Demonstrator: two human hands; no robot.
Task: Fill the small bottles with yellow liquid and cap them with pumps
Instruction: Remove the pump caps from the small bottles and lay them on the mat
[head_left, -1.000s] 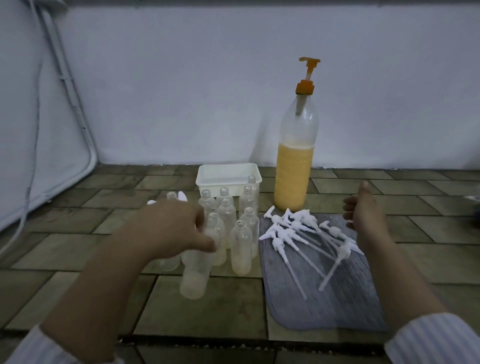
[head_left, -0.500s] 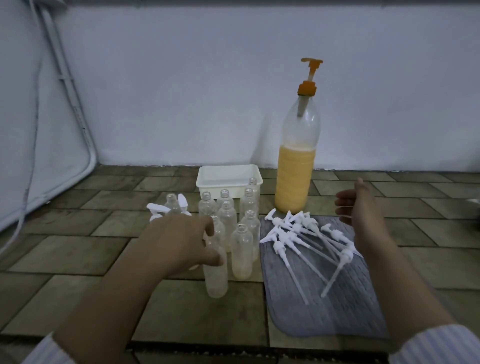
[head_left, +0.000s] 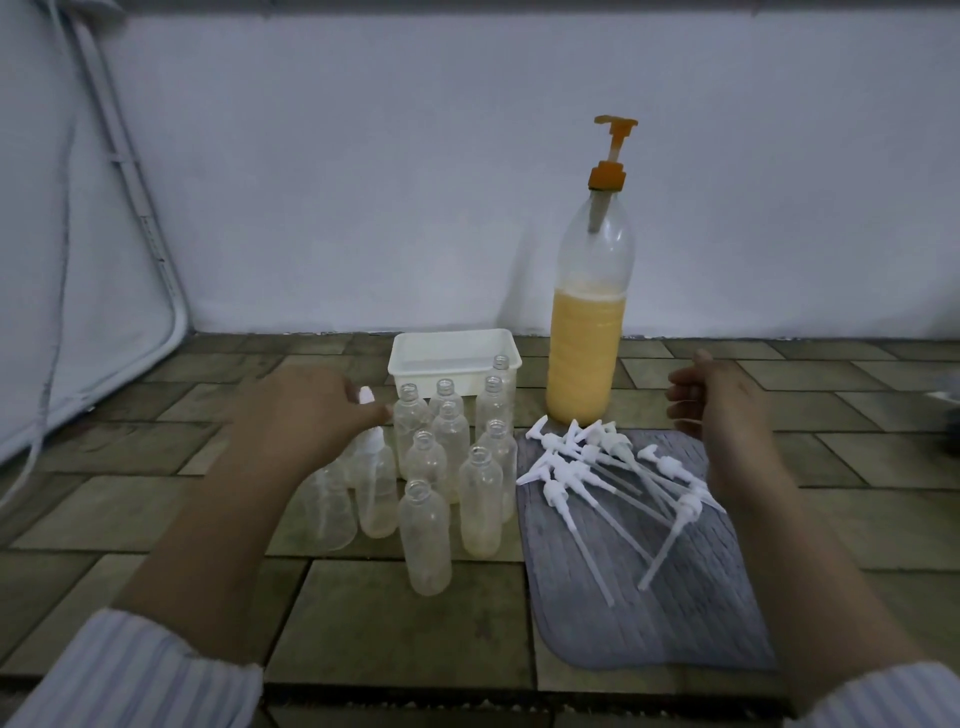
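Observation:
Several small clear empty bottles (head_left: 451, 441) stand clustered on the tiled surface. One of them, the front bottle (head_left: 423, 540), stands alone nearest me. My left hand (head_left: 311, 410) hovers over two bottles at the cluster's left (head_left: 375, 493), thumb stretched out, holding nothing that I can see; a white pump tip (head_left: 366, 395) peeks past its fingers. Several white pumps (head_left: 597, 467) lie heaped on a grey mat (head_left: 649, 613). The big bottle of yellow liquid (head_left: 587, 364) with an orange pump stands behind the mat. My right hand (head_left: 711, 400) hangs above the mat's far right, fingers loosely curled, empty.
A white plastic tray (head_left: 415, 358) sits behind the bottles against the wall. A white padded frame with a cable (head_left: 78, 260) leans at the left. Bare tiles (head_left: 363, 623) lie in front of the bottles.
My left hand set the bottle it carried down upright at the front of the cluster, let go and drew back to the left. My right hand stayed almost still.

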